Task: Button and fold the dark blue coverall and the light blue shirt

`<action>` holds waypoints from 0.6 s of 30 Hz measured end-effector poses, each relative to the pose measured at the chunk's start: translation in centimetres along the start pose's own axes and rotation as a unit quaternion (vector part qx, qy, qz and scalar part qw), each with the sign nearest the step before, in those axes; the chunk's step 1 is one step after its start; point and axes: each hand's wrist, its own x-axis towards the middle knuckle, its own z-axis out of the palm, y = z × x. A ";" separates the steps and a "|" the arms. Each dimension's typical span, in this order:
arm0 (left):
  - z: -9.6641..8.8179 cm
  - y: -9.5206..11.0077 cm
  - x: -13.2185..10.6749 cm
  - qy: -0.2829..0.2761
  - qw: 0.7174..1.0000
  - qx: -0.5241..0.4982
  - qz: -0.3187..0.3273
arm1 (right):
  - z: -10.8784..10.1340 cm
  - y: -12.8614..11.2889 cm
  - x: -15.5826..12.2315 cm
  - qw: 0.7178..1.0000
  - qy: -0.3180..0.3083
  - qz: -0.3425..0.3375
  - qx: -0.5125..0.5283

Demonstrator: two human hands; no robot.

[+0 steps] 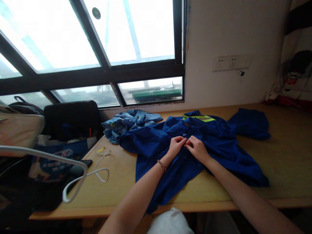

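A dark blue work shirt point(219, 146) with a yellow-green reflective stripe near its collar lies spread on the wooden table point(122, 191). My left hand point(175, 145) and my right hand point(197, 148) meet at the shirt's front opening, fingers curled and pinching the fabric at the button line. A beaded bracelet sits on my left wrist.
A lighter blue garment point(129, 123) lies crumpled at the table's back by the window. A white clothes hanger point(103, 169) rests at the table's left edge. Bags and a black case point(70, 118) crowd the left side. A wall socket strip point(231, 62) is on the wall.
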 end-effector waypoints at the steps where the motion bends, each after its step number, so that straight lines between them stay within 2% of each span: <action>1: 0.0 0.1 -0.1 0.006 0.999 0.029 0.018 | 0.1 0.0 0.0 1.000 0.006 0.008 0.009; 4: 0.2 0.7 -0.6 0.026 0.985 0.146 0.083 | 0.0 -0.1 0.0 0.999 0.030 0.008 0.028; 7: 0.5 2.4 -1.0 0.012 0.947 0.283 0.151 | -0.2 0.1 0.2 0.999 0.008 -0.036 0.030; 10: 0.4 6.1 -2.3 -0.077 0.880 0.428 0.193 | -0.2 0.5 0.2 0.999 -0.018 -0.038 0.010; 12: -0.4 9.1 -4.4 -0.122 0.828 0.504 0.213 | -0.2 0.8 0.2 1.000 -0.005 -0.018 -0.006; 14: -2.3 11.7 -7.7 -0.152 0.806 0.529 0.217 | -0.2 0.9 0.4 1.000 0.023 -0.003 -0.014; 16: -5.4 13.1 -12.1 -0.186 0.818 0.514 0.180 | -0.6 1.1 0.7 0.998 0.060 0.008 -0.010; 17: -7.4 13.2 -14.5 -0.189 0.826 0.507 0.156 | -1.0 1.2 0.9 0.996 0.084 0.018 -0.005; 18: -9.5 13.0 -17.0 -0.164 0.836 0.505 0.141 | -1.4 1.4 1.2 0.993 0.116 0.034 0.002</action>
